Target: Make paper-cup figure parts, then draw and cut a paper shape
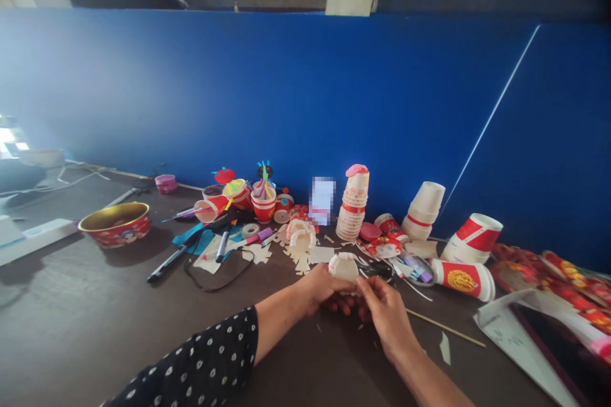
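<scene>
Low in the middle of the view, a cream-white paper piece (344, 266) with a scalloped, folded rim is held between both hands. My left hand (324, 289) grips its left side, fingers curled under it. At its lower right edge, the thumb and finger of my right hand (379, 302) pinch it. The fingertips beneath the piece are partly in shadow. Just behind my left hand lies a similar cut paper cup shape (301, 241) with jagged flaps. Small paper scraps lie on the dark table around the hands.
Behind stand a tall cup stack (352, 210) and decorated cups (263, 203). A gold-lined red bowl (114, 226) and black pen (174, 262) are left. Right are a lying red cup (463, 280), a thin wooden stick (446, 328) and a dark tablet (563, 353). A blue partition (286, 95) closes the back.
</scene>
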`<state>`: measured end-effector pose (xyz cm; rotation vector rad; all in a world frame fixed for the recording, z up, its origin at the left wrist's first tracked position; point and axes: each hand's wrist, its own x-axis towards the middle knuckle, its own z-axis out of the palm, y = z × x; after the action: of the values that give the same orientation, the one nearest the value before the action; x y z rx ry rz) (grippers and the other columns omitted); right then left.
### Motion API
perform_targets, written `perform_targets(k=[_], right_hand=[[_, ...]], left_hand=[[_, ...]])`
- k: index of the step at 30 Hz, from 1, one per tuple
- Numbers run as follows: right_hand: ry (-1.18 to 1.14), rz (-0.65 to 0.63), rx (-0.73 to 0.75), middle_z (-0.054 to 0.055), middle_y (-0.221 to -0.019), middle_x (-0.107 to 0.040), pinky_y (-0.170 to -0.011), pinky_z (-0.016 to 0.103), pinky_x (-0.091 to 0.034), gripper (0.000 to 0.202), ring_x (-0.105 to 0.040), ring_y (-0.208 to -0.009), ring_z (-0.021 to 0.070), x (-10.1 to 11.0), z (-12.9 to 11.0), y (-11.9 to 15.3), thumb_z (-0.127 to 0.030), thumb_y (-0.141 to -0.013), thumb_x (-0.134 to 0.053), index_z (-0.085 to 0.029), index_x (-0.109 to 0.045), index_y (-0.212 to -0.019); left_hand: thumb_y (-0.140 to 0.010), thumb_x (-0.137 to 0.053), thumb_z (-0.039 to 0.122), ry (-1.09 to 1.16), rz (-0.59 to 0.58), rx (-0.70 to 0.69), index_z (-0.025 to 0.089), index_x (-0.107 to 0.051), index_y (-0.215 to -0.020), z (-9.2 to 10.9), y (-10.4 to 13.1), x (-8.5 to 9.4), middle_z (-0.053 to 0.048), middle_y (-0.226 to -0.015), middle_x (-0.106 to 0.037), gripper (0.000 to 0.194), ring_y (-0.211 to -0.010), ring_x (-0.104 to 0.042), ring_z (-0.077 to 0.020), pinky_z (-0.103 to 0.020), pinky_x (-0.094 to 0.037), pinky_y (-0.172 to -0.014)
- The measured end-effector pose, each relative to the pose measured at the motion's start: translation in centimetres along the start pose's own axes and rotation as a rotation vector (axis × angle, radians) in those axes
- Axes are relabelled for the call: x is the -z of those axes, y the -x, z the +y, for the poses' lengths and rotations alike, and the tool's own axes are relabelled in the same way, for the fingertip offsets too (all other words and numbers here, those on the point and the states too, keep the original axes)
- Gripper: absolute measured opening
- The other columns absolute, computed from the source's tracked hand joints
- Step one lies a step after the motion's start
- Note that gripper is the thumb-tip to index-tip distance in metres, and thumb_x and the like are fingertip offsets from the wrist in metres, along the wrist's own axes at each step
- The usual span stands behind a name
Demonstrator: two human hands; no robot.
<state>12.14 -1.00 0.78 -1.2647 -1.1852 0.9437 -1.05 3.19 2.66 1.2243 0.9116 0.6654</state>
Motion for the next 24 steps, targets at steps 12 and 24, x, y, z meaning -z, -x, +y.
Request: perform_targets(k=[12,24], right_hand=[[-0.01,0.037,0.002,-0.002,-0.046,-0.056,-0.037,0.022,-0.037,0.03,-0.051,-0.039,0.0132,0.17,0.31,-0.12,-0.047,-0.07,-0.059,-0.019,-0.055,-0.061],[-0.025,0.038,0.01,-0.002,-0.05,-0.059,-0.038,0.022,-0.038,0.029,-0.052,-0.041,0.0138,-0.07,-0.07,0.04,-0.047,-0.067,-0.063,-0.019,-0.056,-0.063]], left_hand=[[-0.051,-0.074,0.023,0.136,-0.053,-0.083,0.01,-0.064,-0.068,-0.48,0.08,-0.15,-0.001,-0.054,-0.059,0.024,-0.045,-0.05,-0.0087,-0.02,-0.034,-0.045],[-0.056,-0.063,0.018,0.232,0.072,-0.049,0.009,-0.061,-0.062,-0.49,-0.18,-0.53,-0.001,-0.048,-0.055,0.01,-0.042,-0.047,-0.0084,-0.021,-0.031,-0.044]])
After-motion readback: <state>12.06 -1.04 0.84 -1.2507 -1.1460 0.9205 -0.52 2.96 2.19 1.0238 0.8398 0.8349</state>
